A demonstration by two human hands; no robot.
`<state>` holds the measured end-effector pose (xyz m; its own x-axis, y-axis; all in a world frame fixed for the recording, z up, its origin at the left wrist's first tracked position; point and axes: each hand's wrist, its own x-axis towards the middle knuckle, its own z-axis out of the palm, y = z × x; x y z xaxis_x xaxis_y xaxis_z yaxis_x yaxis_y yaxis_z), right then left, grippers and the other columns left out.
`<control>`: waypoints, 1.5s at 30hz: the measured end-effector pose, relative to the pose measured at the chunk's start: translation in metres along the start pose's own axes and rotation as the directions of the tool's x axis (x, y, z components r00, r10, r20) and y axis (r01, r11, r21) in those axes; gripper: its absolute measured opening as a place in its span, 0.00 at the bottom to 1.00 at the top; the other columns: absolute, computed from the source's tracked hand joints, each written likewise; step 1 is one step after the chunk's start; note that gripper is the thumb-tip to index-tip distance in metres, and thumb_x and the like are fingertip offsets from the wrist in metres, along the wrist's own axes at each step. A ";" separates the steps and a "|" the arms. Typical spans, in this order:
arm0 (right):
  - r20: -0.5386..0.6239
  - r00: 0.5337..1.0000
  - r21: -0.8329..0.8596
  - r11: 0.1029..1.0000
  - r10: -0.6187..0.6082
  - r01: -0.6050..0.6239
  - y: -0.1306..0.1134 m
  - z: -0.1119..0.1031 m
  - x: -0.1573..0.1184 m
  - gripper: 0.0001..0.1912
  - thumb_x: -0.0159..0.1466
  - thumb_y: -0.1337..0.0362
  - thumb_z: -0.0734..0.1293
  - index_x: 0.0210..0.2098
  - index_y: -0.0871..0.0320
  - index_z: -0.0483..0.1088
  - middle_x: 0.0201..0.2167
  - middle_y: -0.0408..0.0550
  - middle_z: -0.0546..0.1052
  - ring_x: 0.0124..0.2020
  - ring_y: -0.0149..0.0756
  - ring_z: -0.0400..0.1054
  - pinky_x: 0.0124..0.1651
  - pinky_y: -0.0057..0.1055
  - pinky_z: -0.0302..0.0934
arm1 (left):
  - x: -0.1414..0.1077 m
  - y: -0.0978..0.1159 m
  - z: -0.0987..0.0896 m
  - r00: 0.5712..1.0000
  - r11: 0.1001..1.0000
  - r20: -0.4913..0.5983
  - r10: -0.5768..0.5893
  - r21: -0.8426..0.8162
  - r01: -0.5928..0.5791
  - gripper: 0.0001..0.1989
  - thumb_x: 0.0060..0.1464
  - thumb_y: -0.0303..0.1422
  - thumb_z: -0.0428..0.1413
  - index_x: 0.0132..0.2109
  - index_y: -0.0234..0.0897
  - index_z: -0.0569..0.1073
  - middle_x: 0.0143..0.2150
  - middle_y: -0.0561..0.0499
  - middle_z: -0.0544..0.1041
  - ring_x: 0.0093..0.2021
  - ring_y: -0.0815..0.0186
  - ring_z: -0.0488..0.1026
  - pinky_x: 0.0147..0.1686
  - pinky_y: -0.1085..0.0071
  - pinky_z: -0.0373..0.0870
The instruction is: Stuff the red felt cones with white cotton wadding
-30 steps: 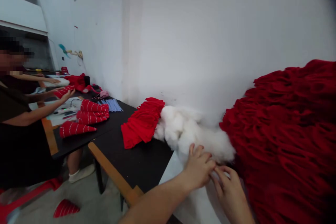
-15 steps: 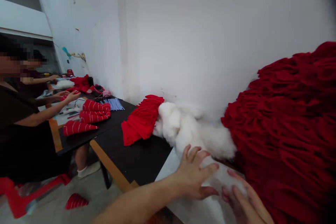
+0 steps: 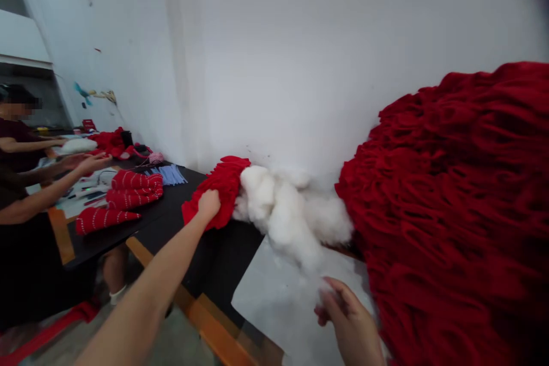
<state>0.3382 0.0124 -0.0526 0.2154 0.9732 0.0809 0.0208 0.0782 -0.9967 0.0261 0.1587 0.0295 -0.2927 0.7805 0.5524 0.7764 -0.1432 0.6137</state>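
My left hand [image 3: 209, 205] reaches far forward onto a stack of red fabric pieces [image 3: 227, 183], its fingers curled into the cloth and partly hidden by it. Nearer to me, my right hand [image 3: 349, 320] is closed with thumb and fingertips together on a thin tuft of white stuffing [image 3: 322, 285]. It hovers over a white sheet [image 3: 261, 283] on the table. Beyond it, a big fluffy heap of stuffing [image 3: 295, 223] lies against the red stack and spills onto the sheet.
A tall mound of dark red fabric pieces [image 3: 454, 211] rises on the right. Red cones with white stitching [image 3: 132, 189] and pale blue strips [image 3: 169, 174] lie on the black table at left. Co-workers [image 3: 17, 137] work along the wall.
My left hand has gone from above the sheet, forward and left, onto the red stack. My right hand has drawn its fingers together around a tuft. The view has turned slightly right.
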 end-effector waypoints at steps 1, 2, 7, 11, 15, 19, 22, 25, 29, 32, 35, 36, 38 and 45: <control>-0.009 1.000 0.038 0.999 0.014 -0.013 -0.004 0.000 -0.001 0.19 0.50 0.51 0.68 0.35 0.58 0.68 0.14 0.38 0.68 0.17 0.34 0.65 0.21 0.29 0.61 | -0.001 0.000 -0.010 0.999 0.999 0.010 -0.047 0.006 0.046 0.16 0.57 0.37 0.52 0.48 0.32 0.68 0.46 0.45 0.71 0.43 0.63 0.71 0.42 0.60 0.70; -0.034 0.999 0.082 0.996 0.024 -0.021 -0.007 0.001 -0.002 0.19 0.49 0.51 0.68 0.33 0.58 0.68 0.13 0.37 0.66 0.16 0.31 0.62 0.19 0.27 0.58 | 0.000 0.001 -0.020 0.996 0.996 0.021 -0.084 0.006 0.083 0.15 0.57 0.37 0.52 0.48 0.32 0.68 0.46 0.45 0.71 0.43 0.63 0.71 0.42 0.60 0.70; -0.001 0.989 0.442 0.888 0.146 -0.131 -0.011 0.004 0.003 0.21 0.44 0.51 0.72 0.31 0.57 0.70 0.21 0.37 0.69 0.20 0.26 0.62 0.23 0.24 0.59 | 0.022 0.011 -0.058 0.969 0.964 -0.004 -0.248 -0.103 0.246 0.09 0.55 0.33 0.53 0.36 0.28 0.67 0.32 0.54 0.70 0.38 0.68 0.68 0.43 0.64 0.65; 0.045 0.978 0.622 0.760 0.204 -0.188 -0.012 0.003 0.005 0.24 0.38 0.54 0.75 0.34 0.56 0.71 0.27 0.40 0.74 0.25 0.28 0.66 0.31 0.27 0.64 | 0.003 0.039 -0.055 0.969 0.915 0.076 -0.235 -0.319 0.247 0.06 0.55 0.31 0.50 0.33 0.31 0.63 0.26 0.58 0.64 0.32 0.73 0.66 0.38 0.70 0.65; 0.026 0.989 0.627 0.768 0.147 -0.130 -0.016 0.002 0.002 0.25 0.38 0.60 0.76 0.36 0.53 0.72 0.27 0.38 0.73 0.27 0.27 0.66 0.35 0.28 0.65 | -0.078 0.062 -0.029 0.957 0.884 0.285 -0.052 -0.433 0.177 0.08 0.47 0.33 0.56 0.28 0.36 0.64 0.23 0.59 0.65 0.26 0.74 0.62 0.30 0.74 0.61; 0.030 0.992 0.562 0.818 0.125 -0.121 -0.014 0.002 0.001 0.24 0.39 0.61 0.76 0.36 0.55 0.70 0.22 0.36 0.70 0.26 0.28 0.67 0.33 0.29 0.66 | -0.161 0.062 0.003 0.777 0.926 0.621 0.097 -0.343 0.159 0.13 0.39 0.32 0.60 0.23 0.36 0.61 0.20 0.59 0.61 0.23 0.73 0.57 0.25 0.75 0.54; -0.004 0.994 0.511 0.855 0.112 -0.095 -0.009 0.001 0.002 0.23 0.39 0.59 0.76 0.33 0.55 0.67 0.20 0.35 0.69 0.23 0.29 0.68 0.29 0.29 0.66 | -0.188 0.058 0.012 0.736 0.937 0.673 0.070 -0.298 0.183 0.15 0.42 0.36 0.59 0.24 0.37 0.59 0.21 0.59 0.59 0.23 0.73 0.56 0.25 0.75 0.53; -0.014 0.998 0.464 0.884 0.068 -0.054 -0.008 0.001 0.001 0.21 0.40 0.57 0.76 0.30 0.56 0.66 0.19 0.35 0.69 0.22 0.29 0.66 0.27 0.28 0.64 | -0.190 0.058 0.010 0.779 0.955 0.620 0.091 -0.275 0.108 0.10 0.47 0.36 0.56 0.28 0.38 0.61 0.23 0.58 0.62 0.24 0.71 0.58 0.26 0.74 0.54; 0.128 0.989 0.224 0.974 -0.072 0.042 -0.008 0.007 -0.009 0.14 0.46 0.57 0.72 0.27 0.58 0.70 0.18 0.39 0.71 0.21 0.30 0.65 0.27 0.29 0.61 | -0.188 0.065 0.007 0.834 0.976 0.524 0.174 -0.202 -0.077 0.04 0.52 0.32 0.51 0.31 0.37 0.67 0.26 0.54 0.69 0.27 0.68 0.64 0.30 0.72 0.57; 0.223 0.949 -0.046 0.970 -0.223 0.239 -0.005 0.018 -0.020 0.05 0.50 0.63 0.67 0.26 0.57 0.71 0.24 0.43 0.73 0.26 0.33 0.66 0.32 0.30 0.60 | -0.195 0.080 0.005 0.873 0.952 0.444 0.202 -0.299 -0.068 0.07 0.56 0.33 0.48 0.34 0.37 0.69 0.30 0.51 0.72 0.30 0.67 0.67 0.32 0.72 0.59; 0.161 0.964 -0.178 0.955 -0.212 0.239 -0.003 0.028 -0.029 0.06 0.52 0.67 0.63 0.30 0.57 0.69 0.23 0.42 0.72 0.26 0.33 0.65 0.32 0.30 0.60 | -0.206 0.100 0.000 0.865 0.910 0.423 0.269 -0.407 -0.083 0.07 0.57 0.32 0.48 0.35 0.36 0.70 0.32 0.50 0.73 0.33 0.66 0.68 0.34 0.72 0.61; 0.113 0.974 -0.193 0.957 -0.197 0.216 -0.004 0.030 -0.030 0.09 0.52 0.67 0.62 0.34 0.57 0.68 0.23 0.41 0.71 0.25 0.33 0.64 0.31 0.30 0.60 | -0.209 0.107 -0.002 0.842 0.891 0.434 0.321 -0.440 -0.113 0.07 0.57 0.31 0.48 0.34 0.36 0.70 0.32 0.50 0.72 0.34 0.66 0.68 0.35 0.73 0.62; 0.002 0.972 -0.249 0.941 -0.235 0.228 -0.009 0.029 -0.030 0.16 0.51 0.67 0.62 0.40 0.57 0.67 0.27 0.43 0.71 0.29 0.36 0.65 0.35 0.32 0.61 | -0.212 0.119 -0.010 0.760 0.844 0.473 0.445 -0.506 -0.179 0.08 0.57 0.29 0.48 0.32 0.36 0.70 0.31 0.50 0.71 0.34 0.67 0.67 0.35 0.73 0.62; 0.110 0.949 -0.036 0.953 -0.295 0.301 -0.029 0.012 -0.024 0.07 0.50 0.65 0.61 0.26 0.55 0.71 0.26 0.43 0.73 0.33 0.37 0.66 0.40 0.33 0.60 | -0.218 0.135 -0.030 0.569 0.692 0.486 0.663 -0.688 -0.220 0.07 0.57 0.31 0.49 0.34 0.37 0.71 0.33 0.49 0.72 0.36 0.66 0.68 0.36 0.72 0.63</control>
<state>0.3205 -0.0107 -0.0257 0.0909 0.9243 0.3706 0.1195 0.3594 -0.9255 0.1782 -0.0488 0.0094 0.6198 0.6447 0.4474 0.2178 -0.6891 0.6912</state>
